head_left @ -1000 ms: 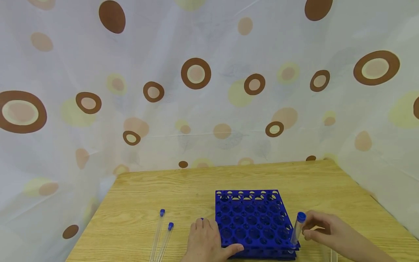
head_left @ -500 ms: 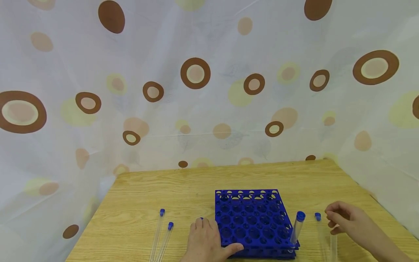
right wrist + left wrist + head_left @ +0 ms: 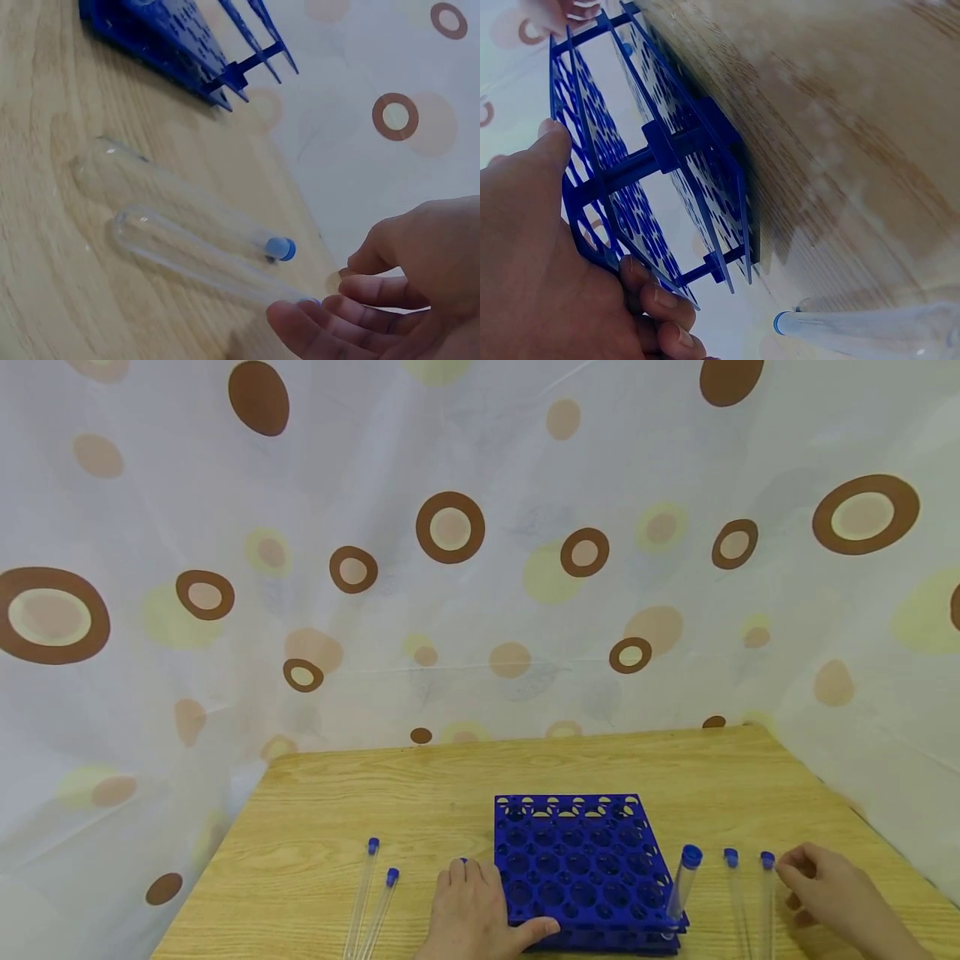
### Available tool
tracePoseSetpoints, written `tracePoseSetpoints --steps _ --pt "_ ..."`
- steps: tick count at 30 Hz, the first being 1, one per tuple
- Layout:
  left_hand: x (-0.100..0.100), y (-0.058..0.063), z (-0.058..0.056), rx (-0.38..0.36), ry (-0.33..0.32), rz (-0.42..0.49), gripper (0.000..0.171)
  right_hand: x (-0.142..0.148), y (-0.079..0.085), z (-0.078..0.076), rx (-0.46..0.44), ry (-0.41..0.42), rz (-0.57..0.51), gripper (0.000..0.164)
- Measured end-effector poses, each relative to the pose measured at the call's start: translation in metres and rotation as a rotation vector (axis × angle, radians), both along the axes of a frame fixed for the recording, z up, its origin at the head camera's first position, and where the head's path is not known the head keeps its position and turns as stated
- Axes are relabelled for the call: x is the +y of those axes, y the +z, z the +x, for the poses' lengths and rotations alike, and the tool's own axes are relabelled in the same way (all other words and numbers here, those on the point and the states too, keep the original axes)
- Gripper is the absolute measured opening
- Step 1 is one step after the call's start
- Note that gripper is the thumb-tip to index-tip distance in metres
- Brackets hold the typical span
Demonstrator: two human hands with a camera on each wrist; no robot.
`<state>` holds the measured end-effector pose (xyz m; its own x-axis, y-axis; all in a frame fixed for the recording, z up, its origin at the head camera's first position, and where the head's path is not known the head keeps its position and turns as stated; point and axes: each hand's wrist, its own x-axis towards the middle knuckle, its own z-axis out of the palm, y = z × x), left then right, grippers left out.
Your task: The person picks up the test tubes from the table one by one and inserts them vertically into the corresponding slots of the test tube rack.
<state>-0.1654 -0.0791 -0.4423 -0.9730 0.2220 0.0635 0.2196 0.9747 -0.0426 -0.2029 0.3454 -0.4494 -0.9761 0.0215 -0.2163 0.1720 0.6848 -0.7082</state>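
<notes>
My left hand (image 3: 472, 906) grips the near left corner of a blue test tube rack (image 3: 577, 852). Its thumb lies on the top plate, and the other fingers curl at the side in the left wrist view. A clear test tube with a blue cap (image 3: 682, 885) leans slightly in the rack's near right corner. On the table to the right lie two capped tubes, an inner tube (image 3: 738, 902) and an outer tube (image 3: 767, 906). My right hand (image 3: 828, 889) is at the outer tube's cap, fingertips loosely bent; the right wrist view shows the fingers partly covering that cap.
Two more capped tubes, a farther one (image 3: 362, 889) and a nearer one (image 3: 381, 906), lie left of the rack on the wooden table (image 3: 420, 802). Another blue cap (image 3: 462, 861) peeks out behind my left hand. A spotted curtain (image 3: 480, 610) hangs behind the table.
My right hand has left the tube standing in the rack and moved right, then down beside the outer lying tube's cap. My left hand has stayed on the rack.
</notes>
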Motion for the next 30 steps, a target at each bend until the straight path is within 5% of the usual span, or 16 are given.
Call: tracePoseSetpoints --steps 9,16,30 --pt "0.0 -0.001 0.0 0.033 -0.007 -0.009 0.096 -0.002 -0.016 -0.002 -0.051 0.016 0.082 0.035" --pt "-0.001 -0.004 0.001 0.074 -0.015 -0.007 0.094 -0.004 -0.017 -0.006 -0.071 0.037 0.063 0.045" --pt "0.0 -0.005 0.002 0.12 -0.018 -0.027 0.093 -0.003 -0.021 -0.014 -0.103 0.02 0.131 0.039"
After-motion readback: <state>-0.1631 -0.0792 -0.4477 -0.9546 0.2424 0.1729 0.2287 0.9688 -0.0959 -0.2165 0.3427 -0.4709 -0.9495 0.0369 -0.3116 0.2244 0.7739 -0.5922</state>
